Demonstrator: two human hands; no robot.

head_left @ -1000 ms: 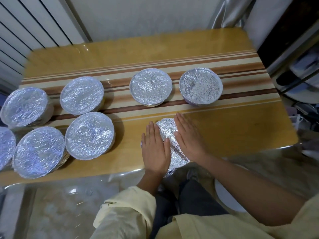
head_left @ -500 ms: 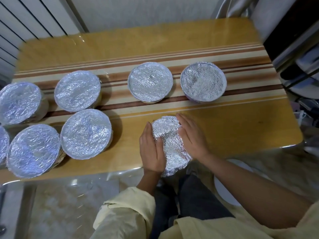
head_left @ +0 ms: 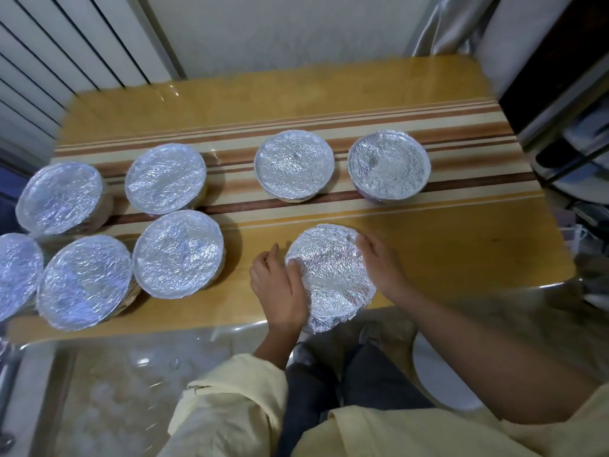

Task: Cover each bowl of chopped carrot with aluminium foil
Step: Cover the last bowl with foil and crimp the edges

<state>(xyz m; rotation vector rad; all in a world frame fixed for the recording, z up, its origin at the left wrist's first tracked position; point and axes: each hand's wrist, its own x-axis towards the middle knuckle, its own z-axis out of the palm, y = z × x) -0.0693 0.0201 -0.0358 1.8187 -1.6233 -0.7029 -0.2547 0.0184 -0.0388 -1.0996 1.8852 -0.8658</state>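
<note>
We have the foil-wrapped bowl (head_left: 329,278) at the table's (head_left: 461,245) near edge, directly between our hands. Our left hand (head_left: 280,288) cups its left side, and our right hand (head_left: 382,262) curls over its far-right rim. It is round, with no long axis, and neither hand is nearer.

The left hand (head_left: 280,288) and right hand (head_left: 382,262) hold the nearest foil-covered bowl (head_left: 329,275); 7 others (head_left: 178,253) stand covered.

We cannot tell what the nearest foil-covered bowl (head_left: 331,278) holds; its contents are fully hidden. Far to its left, another covered bowl (head_left: 14,275) is cut off by the picture's edge. Right of it, the things past the table (head_left: 454,245) blur beyond naming.
</note>
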